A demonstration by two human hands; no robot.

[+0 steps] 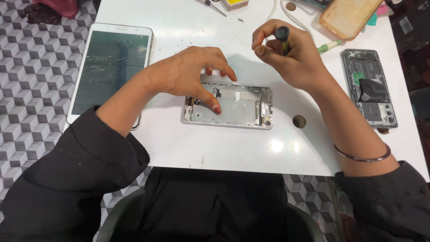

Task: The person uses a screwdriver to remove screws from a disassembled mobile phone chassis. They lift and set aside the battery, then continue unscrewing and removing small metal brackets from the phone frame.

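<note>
Silver metal opened phone frame point(233, 107) flat mid white table point(188, 148), well clear of near edge. Left hand point(188, 74) arched over frame's left end, fingers spread, fingertips pressing it. Right hand point(291, 56) above frame's far right corner, fingers closed round black-capped screwdriver point(283, 36). Cracked white tablet point(112, 67) overhangs left edge. Bare tabletop before frame.

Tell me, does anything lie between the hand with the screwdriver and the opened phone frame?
Nothing visible does. The right hand holds the screwdriver above the phone frame, with bare white table between. The left hand rests on the frame's left part.
</note>
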